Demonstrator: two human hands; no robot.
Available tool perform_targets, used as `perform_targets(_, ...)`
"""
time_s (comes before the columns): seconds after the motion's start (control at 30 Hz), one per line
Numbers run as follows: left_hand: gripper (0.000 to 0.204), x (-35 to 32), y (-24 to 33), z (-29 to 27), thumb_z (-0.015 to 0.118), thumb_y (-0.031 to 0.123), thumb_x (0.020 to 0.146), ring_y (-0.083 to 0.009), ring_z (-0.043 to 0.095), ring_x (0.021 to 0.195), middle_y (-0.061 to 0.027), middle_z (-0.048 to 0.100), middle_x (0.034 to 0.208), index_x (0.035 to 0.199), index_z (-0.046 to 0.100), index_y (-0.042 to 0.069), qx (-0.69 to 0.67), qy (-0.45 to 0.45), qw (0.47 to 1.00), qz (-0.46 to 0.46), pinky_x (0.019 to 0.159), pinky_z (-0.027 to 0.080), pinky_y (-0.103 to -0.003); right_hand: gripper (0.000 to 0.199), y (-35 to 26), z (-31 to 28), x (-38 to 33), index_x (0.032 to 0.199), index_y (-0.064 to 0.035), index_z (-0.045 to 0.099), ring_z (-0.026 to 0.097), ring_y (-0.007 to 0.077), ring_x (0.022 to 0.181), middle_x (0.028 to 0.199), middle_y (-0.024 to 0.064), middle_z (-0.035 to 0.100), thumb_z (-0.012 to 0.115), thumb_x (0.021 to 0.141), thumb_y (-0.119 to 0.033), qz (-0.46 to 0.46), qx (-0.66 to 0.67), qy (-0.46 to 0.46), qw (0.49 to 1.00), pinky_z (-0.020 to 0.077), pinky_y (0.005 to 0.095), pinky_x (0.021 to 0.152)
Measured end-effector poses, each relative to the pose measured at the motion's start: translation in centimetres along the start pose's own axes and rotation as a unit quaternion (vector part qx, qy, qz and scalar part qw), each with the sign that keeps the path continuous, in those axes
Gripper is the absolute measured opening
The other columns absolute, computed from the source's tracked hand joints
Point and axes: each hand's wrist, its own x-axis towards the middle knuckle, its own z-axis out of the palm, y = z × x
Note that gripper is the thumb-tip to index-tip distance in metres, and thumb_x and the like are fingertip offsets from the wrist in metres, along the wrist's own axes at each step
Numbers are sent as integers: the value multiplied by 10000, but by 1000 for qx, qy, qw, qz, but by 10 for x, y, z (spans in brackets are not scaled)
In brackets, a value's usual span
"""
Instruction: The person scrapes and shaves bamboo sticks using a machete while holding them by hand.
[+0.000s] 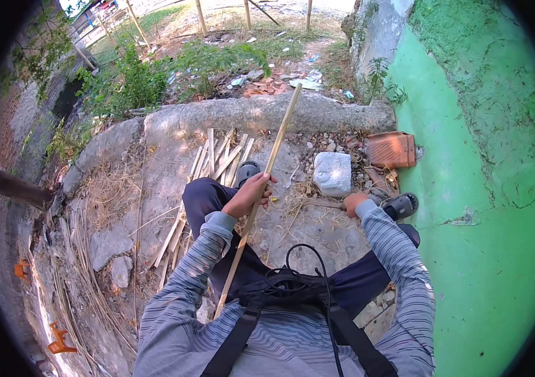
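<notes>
The left hand (252, 193) has its fingers wrapped around a long, flat bamboo strip (278, 137) — it slants over the middle of the rough concrete slab (167, 164), its near end by the lap. The right hand (353, 203) is by the slab's right edge, beside a chipped whitish block (332, 174) — its grip I cannot tell. Split strips (220, 157) lie toward the slab's far edge, a ridged terracotta tile (391, 151) at its far right corner.
</notes>
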Motion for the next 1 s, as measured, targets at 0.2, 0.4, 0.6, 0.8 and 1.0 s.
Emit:
perform_targets(0.2, 350, 54, -30, -26, 429, 295, 1115, -150, 622, 728, -44, 613, 831, 1099, 612, -2, 42, 0, 998, 53, 737, 572, -322, 335, -40, 14, -7, 1091, -89, 779, 726, 318, 1080, 1152, 149, 756, 680, 804, -231, -52, 20, -50, 997, 579, 441, 865)
perform_targets(0.4, 245, 72, -44, -25, 445, 237, 1083, -209, 696, 726, -114, 682, 870, 1151, 540, 21, -5, 35, 999, 38, 700, 593, -355, 379, -62, 19, 0, 1080, -91, 794, 737, 300, 1069, 1115, 145, 771, 706, 730, -207, -44, 45, -92, 994, 572, 438, 868)
perform_targets(0.6, 248, 85, -52, -29, 447, 297, 1048, -237, 648, 589, -114, 660, 815, 1022, 498, 55, -92, 113, 987, 64, 620, 588, -396, 396, -52, 10, 2, 1107, -91, 772, 723, 340, 1085, 1155, 160, 753, 715, 736, -217, -35, 78, 0, 996, 576, 477, 907)
perform_targets(0.8, 313, 92, -48, -47, 450, 363, 1079, -156, 547, 561, -12, 528, 700, 907, 516, 109, -126, 22, 992, 2, 580, 515, -328, 441, -47, -2, 8, 1177, -135, 726, 702, 363, 1125, 1189, 170, 733, 720, 750, -244, -47, 115, 25, 992, 573, 494, 926)
perform_targets(1.0, 400, 77, -43, -20, 462, 385, 1110, -67, 417, 599, 61, 457, 736, 1169, 631, 28, 28, 42, 994, 98, 563, 379, -259, 432, -44, 2, 10, 1167, -133, 732, 708, 360, 1108, 1176, 161, 738, 727, 752, -251, -40, 101, 30, 994, 578, 488, 917)
